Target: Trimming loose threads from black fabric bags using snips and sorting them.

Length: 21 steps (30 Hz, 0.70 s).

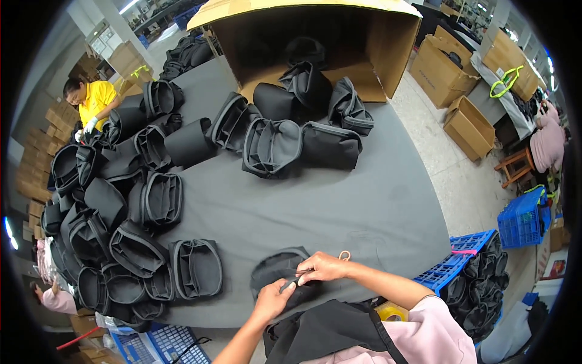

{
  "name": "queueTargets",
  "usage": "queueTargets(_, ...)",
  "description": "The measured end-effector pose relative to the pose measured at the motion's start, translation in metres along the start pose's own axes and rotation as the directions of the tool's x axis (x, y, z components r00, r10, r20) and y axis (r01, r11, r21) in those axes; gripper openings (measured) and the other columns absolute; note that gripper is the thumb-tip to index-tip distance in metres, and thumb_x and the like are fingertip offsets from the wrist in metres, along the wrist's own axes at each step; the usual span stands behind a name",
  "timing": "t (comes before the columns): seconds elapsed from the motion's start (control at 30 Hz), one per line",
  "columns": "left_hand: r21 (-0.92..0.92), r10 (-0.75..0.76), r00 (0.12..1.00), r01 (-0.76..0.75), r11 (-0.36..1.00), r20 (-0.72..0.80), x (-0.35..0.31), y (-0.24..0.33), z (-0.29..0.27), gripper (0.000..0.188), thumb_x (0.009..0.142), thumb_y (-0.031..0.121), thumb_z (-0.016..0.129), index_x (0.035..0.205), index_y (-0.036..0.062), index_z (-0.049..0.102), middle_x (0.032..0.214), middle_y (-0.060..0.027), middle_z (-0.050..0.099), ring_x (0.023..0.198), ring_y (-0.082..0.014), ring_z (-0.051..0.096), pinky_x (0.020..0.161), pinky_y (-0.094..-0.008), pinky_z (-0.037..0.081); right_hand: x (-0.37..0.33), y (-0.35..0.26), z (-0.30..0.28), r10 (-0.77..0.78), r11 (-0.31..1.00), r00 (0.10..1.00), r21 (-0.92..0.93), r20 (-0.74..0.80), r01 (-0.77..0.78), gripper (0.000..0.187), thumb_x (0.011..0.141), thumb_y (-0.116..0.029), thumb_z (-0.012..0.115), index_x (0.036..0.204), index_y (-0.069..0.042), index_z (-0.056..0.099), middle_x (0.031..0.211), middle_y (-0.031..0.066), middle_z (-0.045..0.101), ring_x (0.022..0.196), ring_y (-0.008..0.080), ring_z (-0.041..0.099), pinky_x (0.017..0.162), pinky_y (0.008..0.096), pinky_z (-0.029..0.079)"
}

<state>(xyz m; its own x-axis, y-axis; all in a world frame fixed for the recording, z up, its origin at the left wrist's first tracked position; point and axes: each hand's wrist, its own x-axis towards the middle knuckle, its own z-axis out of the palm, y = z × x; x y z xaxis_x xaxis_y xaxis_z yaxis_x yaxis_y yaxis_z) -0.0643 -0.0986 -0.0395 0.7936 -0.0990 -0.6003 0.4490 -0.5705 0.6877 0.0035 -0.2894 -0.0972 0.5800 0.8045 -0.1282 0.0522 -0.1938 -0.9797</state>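
A black zippered pouch lies at the table's near edge, right in front of me. My left hand is closed on the pouch's near edge, thumb and fingers pinching the fabric. Close beside it, my right hand is closed too, its fingertips meeting at the same edge. A tan ring sticks out behind the right hand, looking like the handle of small thread scissors. The blades are mostly hidden by the fingers. Part of the pouch lies under both hands.
Many black pouches are heaped along the table's left side, with several more before an open cardboard box. A blue crate of pouches stands at the right. Across the table, a person in yellow handles pouches.
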Motion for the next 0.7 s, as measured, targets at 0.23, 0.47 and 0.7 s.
queueTargets(0.23,-0.352,-0.060,0.963,0.153,0.924,0.261,-0.035,-0.015,0.023,0.030,0.089,0.029,0.056,0.095,0.0003,0.061,0.080,-0.0016,0.059,0.079,-0.0098,0.050,0.072,-0.0260,0.042,-0.047,-0.006,0.037,-0.116,0.993,0.921,-0.037,-0.371,0.111,0.018,0.076,-0.017,0.069,0.073,-0.002,0.058,0.065,0.0062,0.057,0.054,0.0213,0.051,0.052,0.0313,0.039)
queueTargets(0.47,-0.207,0.317,0.917,-0.271,0.940,0.242,-0.039,0.008,0.024,0.033,0.087,0.028,0.058,0.085,-0.0047,0.054,0.072,-0.0114,0.048,0.067,-0.0158,0.049,0.065,-0.0308,0.042,-0.028,-0.014,0.053,-0.231,0.971,0.687,-0.209,-0.689,0.117,0.034,0.076,-0.011,0.068,0.054,-0.002,0.044,0.052,0.0068,0.044,0.045,0.0195,0.039,0.043,0.0305,0.030)
queueTargets(0.7,-0.606,0.285,0.908,-0.045,0.794,0.307,-0.027,-0.016,0.019,0.025,0.087,0.020,0.059,0.098,-0.0013,0.061,0.108,-0.0035,0.046,0.100,-0.0125,0.044,0.089,-0.0280,0.037,0.022,-0.011,0.040,0.372,0.700,0.811,0.711,-0.451,0.075,0.031,0.086,-0.021,0.057,0.060,-0.004,0.053,0.050,-0.0044,0.042,0.044,0.0027,0.032,0.041,0.0217,0.024)
